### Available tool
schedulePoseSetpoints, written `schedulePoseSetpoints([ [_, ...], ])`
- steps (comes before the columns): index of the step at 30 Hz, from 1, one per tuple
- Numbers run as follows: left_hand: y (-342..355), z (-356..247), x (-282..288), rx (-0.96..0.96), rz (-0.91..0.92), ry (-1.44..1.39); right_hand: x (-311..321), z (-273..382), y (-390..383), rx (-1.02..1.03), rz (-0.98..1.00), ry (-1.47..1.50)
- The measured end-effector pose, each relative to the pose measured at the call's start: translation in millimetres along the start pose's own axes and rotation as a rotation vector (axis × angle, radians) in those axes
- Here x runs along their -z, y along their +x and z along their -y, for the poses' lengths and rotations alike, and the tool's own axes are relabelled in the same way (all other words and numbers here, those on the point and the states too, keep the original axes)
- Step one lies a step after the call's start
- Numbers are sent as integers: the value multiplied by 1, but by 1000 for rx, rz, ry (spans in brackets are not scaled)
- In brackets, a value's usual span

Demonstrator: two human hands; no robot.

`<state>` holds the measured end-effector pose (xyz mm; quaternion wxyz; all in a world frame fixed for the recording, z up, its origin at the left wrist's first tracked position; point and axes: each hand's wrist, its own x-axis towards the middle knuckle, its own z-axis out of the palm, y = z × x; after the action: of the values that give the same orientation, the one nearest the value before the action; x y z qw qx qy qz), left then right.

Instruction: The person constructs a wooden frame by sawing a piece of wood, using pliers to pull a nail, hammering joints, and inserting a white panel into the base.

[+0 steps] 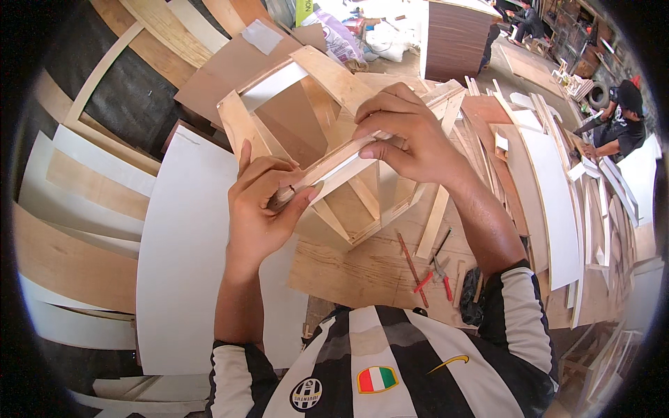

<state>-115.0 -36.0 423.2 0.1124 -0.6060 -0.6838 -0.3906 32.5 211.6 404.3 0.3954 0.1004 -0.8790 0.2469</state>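
Note:
A short wooden strip (pixel 336 161), pale with a white face along one side, is held up slantwise between my hands. My left hand (pixel 261 205) pinches its lower left end between thumb and fingers. Around its upper right end, the thumb and fingers of my right hand (pixel 411 136) are closed. Just beyond and beneath the strip stands an open wooden frame (pixel 331 80) built from pale slats, partly covered by my hands. Whether the strip touches the frame I cannot tell.
Red-handled pliers (pixel 440 270) and a thin reddish stick (pixel 403 247) lie on the plywood sheet (pixel 341 275) nearer me. A white panel (pixel 185 258) is at left, more boards (pixel 90 258) beyond it. Long strips (pixel 550 188) lie right, where another person (pixel 624 122) works.

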Motion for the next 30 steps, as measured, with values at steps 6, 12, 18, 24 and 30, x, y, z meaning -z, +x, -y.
schedulePoseSetpoints([
  [6,0,-2,0,12,7,-7,1,-1,2,14,19,13],
  [12,-3,-4,-2,42,6,1,-2,-3,-4,25,-51,27],
  [18,-8,-2,-5,-139,-41,63,4,-1,-6,89,-32,21],
  [24,-15,-11,-6,-157,-62,174,6,15,-17,58,-75,-73],
  [30,-20,-36,-5,-171,-76,320,17,37,-46,-34,-205,-140],
])
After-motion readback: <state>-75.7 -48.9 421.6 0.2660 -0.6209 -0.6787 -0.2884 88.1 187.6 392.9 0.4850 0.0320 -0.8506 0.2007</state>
